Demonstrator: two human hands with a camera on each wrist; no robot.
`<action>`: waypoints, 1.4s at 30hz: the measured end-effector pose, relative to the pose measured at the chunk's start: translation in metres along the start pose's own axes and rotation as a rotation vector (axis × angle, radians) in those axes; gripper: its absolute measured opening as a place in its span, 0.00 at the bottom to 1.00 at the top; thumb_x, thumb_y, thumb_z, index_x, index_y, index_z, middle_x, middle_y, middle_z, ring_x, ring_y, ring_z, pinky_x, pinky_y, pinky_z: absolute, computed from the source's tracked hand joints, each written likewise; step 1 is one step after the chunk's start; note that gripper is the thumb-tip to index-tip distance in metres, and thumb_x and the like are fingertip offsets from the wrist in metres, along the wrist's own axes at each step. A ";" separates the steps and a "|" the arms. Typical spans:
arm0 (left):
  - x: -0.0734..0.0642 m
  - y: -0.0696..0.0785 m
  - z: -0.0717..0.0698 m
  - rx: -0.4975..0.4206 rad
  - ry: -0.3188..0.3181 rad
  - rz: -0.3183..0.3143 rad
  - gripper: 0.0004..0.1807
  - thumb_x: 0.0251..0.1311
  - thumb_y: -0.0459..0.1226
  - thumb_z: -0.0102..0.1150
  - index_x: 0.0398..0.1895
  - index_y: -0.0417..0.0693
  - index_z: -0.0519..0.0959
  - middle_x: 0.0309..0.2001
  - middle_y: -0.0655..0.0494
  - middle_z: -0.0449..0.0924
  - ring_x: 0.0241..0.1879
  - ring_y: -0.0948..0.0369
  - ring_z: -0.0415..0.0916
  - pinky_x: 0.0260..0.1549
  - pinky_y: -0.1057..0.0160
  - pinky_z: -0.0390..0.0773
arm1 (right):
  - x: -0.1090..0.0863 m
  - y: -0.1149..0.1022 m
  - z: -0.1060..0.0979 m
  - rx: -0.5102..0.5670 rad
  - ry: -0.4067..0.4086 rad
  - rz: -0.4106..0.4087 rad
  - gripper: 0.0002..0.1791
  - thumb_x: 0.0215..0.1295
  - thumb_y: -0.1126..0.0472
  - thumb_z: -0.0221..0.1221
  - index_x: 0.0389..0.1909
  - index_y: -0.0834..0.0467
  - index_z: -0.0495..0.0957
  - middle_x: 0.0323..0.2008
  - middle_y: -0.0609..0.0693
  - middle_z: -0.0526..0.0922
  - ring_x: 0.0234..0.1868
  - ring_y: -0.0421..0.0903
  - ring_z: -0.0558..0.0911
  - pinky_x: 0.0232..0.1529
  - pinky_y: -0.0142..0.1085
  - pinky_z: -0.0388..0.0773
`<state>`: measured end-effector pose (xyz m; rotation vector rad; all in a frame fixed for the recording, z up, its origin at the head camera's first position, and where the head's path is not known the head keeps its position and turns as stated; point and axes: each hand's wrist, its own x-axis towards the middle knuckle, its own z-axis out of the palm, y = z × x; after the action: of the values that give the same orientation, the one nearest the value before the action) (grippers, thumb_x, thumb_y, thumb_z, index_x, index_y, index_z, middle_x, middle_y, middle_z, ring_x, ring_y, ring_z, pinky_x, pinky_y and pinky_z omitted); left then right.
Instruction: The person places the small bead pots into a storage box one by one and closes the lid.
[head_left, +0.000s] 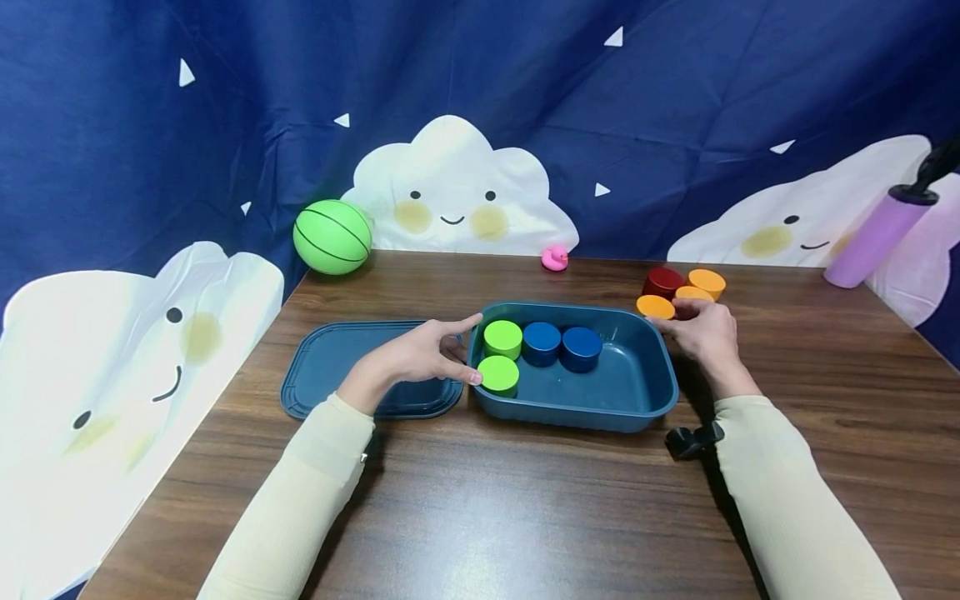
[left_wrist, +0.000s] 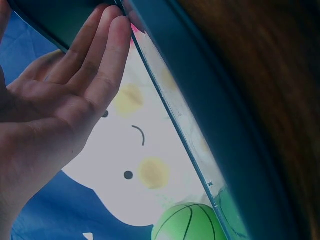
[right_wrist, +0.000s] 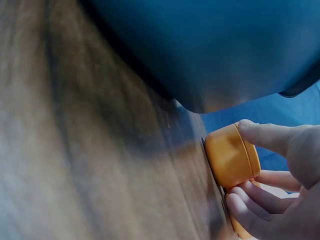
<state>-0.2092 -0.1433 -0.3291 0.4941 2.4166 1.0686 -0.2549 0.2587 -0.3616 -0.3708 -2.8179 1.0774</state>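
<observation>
Two green-lidded round jars [head_left: 498, 376] and two blue jars [head_left: 581, 349] stand inside a dark teal box [head_left: 573, 417]. At the box's left end is my left hand [head_left: 420, 354], thumb and index finger spread along the rim. Its fingers look straight in the left wrist view and touch the outer wall. My right hand [head_left: 705, 333] pinches a small orange jar [right_wrist: 230, 155] just outside the box's back right corner. Beside that jar are two more orange jars [head_left: 707, 283] and a dark red jar [head_left: 663, 282]. The right fingers partly hide one orange jar.
A flat teal lid [head_left: 337, 367] lies left of the box, partly under the left forearm. Along the back edge are a green ball [head_left: 333, 237] and a pink rubber duck [head_left: 555, 257]. A purple pump [head_left: 877, 237] stands at the back right of the wooden table [head_left: 525, 500].
</observation>
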 end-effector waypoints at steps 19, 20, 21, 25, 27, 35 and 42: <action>-0.002 0.002 -0.001 -0.007 -0.004 0.004 0.52 0.60 0.44 0.72 0.82 0.61 0.49 0.57 0.46 0.80 0.59 0.54 0.76 0.51 0.57 0.80 | 0.001 0.004 0.003 0.040 -0.061 0.000 0.37 0.73 0.48 0.59 0.72 0.69 0.64 0.66 0.73 0.68 0.63 0.68 0.67 0.66 0.60 0.68; -0.002 0.002 -0.001 -0.007 -0.006 0.006 0.52 0.60 0.45 0.72 0.82 0.61 0.49 0.58 0.46 0.80 0.59 0.54 0.76 0.51 0.57 0.81 | 0.001 0.004 0.003 0.044 -0.063 -0.001 0.37 0.73 0.48 0.58 0.72 0.69 0.63 0.66 0.73 0.69 0.63 0.67 0.67 0.66 0.60 0.68; -0.002 0.002 -0.001 -0.007 -0.008 0.010 0.52 0.60 0.45 0.72 0.82 0.60 0.49 0.58 0.45 0.80 0.59 0.54 0.76 0.51 0.57 0.81 | 0.001 0.004 0.003 0.047 -0.067 -0.002 0.37 0.73 0.49 0.58 0.72 0.69 0.63 0.66 0.73 0.69 0.63 0.67 0.68 0.66 0.60 0.69; -0.002 0.002 0.000 -0.007 -0.005 0.008 0.52 0.60 0.44 0.72 0.82 0.61 0.49 0.58 0.46 0.80 0.59 0.54 0.76 0.52 0.57 0.80 | 0.001 0.003 0.003 0.061 -0.080 -0.005 0.37 0.74 0.50 0.58 0.72 0.70 0.62 0.66 0.74 0.69 0.62 0.67 0.69 0.66 0.59 0.69; -0.001 0.001 0.000 -0.006 -0.003 0.006 0.53 0.59 0.44 0.72 0.82 0.61 0.49 0.58 0.46 0.80 0.59 0.54 0.76 0.52 0.57 0.80 | 0.002 0.003 0.003 0.072 -0.091 -0.001 0.36 0.75 0.51 0.57 0.73 0.70 0.61 0.66 0.74 0.69 0.61 0.67 0.69 0.66 0.58 0.70; 0.000 -0.001 0.000 0.002 -0.002 0.014 0.53 0.60 0.44 0.72 0.82 0.61 0.49 0.59 0.45 0.79 0.60 0.54 0.76 0.54 0.55 0.80 | 0.001 0.001 0.002 0.078 -0.121 0.008 0.36 0.76 0.51 0.55 0.73 0.71 0.60 0.66 0.74 0.68 0.59 0.66 0.70 0.65 0.58 0.71; -0.001 0.000 0.000 -0.007 -0.002 0.008 0.52 0.59 0.44 0.72 0.82 0.62 0.49 0.59 0.46 0.79 0.60 0.54 0.76 0.52 0.57 0.81 | 0.002 0.002 0.001 0.069 -0.122 0.005 0.38 0.75 0.49 0.55 0.73 0.72 0.59 0.65 0.75 0.67 0.56 0.65 0.72 0.64 0.57 0.73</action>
<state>-0.2086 -0.1438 -0.3293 0.5032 2.4100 1.0787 -0.2564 0.2598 -0.3642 -0.3160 -2.8760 1.2352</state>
